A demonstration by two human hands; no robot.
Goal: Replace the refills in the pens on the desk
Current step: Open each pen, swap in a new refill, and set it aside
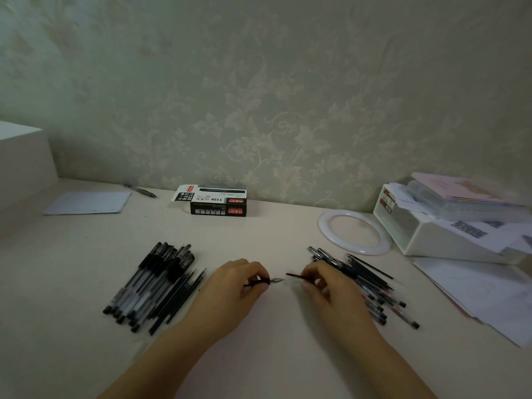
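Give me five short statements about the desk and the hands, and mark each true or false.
1. The left hand pinches a thin pen part. True.
2. The right hand lies flat and holds nothing. False: it pinches a thin black refill.
3. The black pen box stands by the wall. True.
4. The white ring lies on the pens. False: it lies on the desk beside the white organiser.
5. Pens lie on the left and right. True.

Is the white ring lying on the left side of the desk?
No, the white ring lies on the right side, beside the white storage box.
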